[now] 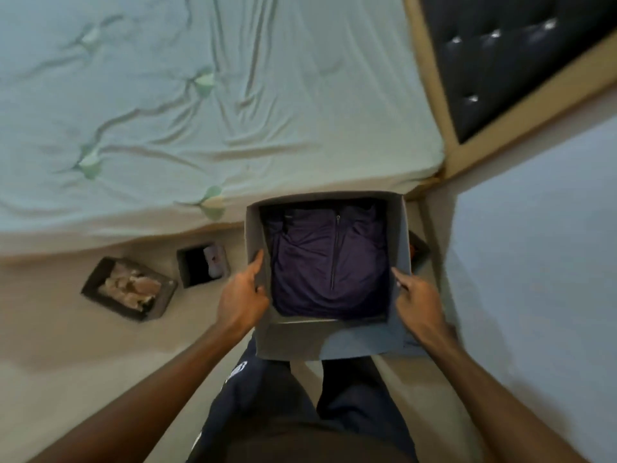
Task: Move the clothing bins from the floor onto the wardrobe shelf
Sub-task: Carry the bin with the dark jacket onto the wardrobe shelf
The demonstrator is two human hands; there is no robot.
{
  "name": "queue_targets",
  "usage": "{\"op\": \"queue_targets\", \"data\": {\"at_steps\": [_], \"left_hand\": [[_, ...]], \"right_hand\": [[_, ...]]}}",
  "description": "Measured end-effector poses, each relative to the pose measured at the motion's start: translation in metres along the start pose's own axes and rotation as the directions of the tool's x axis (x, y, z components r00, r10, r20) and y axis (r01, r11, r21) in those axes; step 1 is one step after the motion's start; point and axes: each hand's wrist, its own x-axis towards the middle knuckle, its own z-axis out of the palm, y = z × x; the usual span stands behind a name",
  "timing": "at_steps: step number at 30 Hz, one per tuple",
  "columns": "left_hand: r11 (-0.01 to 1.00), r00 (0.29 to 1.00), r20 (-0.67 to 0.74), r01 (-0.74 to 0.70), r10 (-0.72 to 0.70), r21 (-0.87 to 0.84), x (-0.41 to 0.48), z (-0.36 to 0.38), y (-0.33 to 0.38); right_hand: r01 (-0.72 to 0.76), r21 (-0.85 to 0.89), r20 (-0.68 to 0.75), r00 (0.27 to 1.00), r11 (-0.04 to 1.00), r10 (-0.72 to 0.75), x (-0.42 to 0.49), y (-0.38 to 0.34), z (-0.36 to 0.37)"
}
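I hold one grey fabric bin (334, 339) between both hands, raised in front of my legs (267, 396), with its open top facing the camera. My left hand (242, 295) clamps the bin's left wall: the thumb lies along the inside of the rim and the remaining fingers are hidden behind the wall. My right hand (419, 295) clamps the right wall in the same manner, with the thumb pointing along the rim toward the far corner and the other fingers out of sight on the outside. Inside the bin lies a folded dark purple garment (320, 262) with a zip running down its middle; it fills most of the bin's floor. Two more bins stand on the beige floor (66, 345) to my left, beside the bed (200, 95). The nearer-left one is a dark rectangular bin (91, 282) holding pale crumpled fabric. Just to its right stands a smaller dark bin (183, 262) with a light item against its right wall; its contents are otherwise too dark to identify. Part of a further dark bin (420, 252) shows behind the right wall of the held bin, mostly hidden. The bed carries a wrinkled pale green sheet, and a black tufted headboard (517, 61) stands at upper right. The wardrobe shelf is not in view.
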Motion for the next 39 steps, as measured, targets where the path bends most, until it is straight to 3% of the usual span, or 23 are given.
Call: {"op": "queue_targets", "data": {"at_steps": [3, 7, 13, 19, 24, 28, 35, 39], "left_hand": [[0.984, 0.985, 0.053, -0.168, 0.165, 0.052, -0.012, -0.014, 0.027], [0.908, 0.917, 0.171, -0.388, 0.361, 0.158, -0.013, -0.027, 0.059], [0.711, 0.702, 0.397, -0.686, 0.591, 0.154, -0.039, -0.009, 0.116], [0.475, 0.446, 0.57, -0.873, 0.691, 0.107, -0.105, 0.054, 0.178], [0.283, 0.202, 0.668, -0.959, 0.716, -0.012, -0.183, 0.12, 0.218], [0.149, 0.028, 0.729, -0.984, 0.683, -0.102, -0.26, 0.174, 0.243], [-0.059, -0.27, 0.671, -0.946, 0.691, -0.32, -0.39, 0.248, 0.266], [-0.103, -0.425, 0.711, -0.887, 0.561, -0.449, -0.468, 0.287, 0.271]], "right_hand": [[-0.116, 0.077, -0.144, 0.981, 0.99, 0.126, -0.053, -0.002, -0.024], [-0.266, 0.172, -0.323, 0.894, 0.948, 0.31, -0.121, 0.011, -0.027], [-0.437, 0.355, -0.426, 0.711, 0.827, 0.559, -0.221, 0.035, -0.017], [-0.544, 0.547, -0.476, 0.424, 0.637, 0.771, -0.329, 0.067, -0.012], [-0.566, 0.691, -0.446, 0.156, 0.45, 0.881, -0.414, 0.101, -0.009], [-0.498, 0.798, -0.407, -0.03, 0.34, 0.913, -0.481, 0.132, -0.003], [-0.332, 0.914, -0.351, -0.351, 0.235, 0.868, -0.593, 0.152, 0.007], [-0.278, 0.944, -0.304, -0.519, 0.179, 0.799, -0.65, 0.15, 0.01]]}}
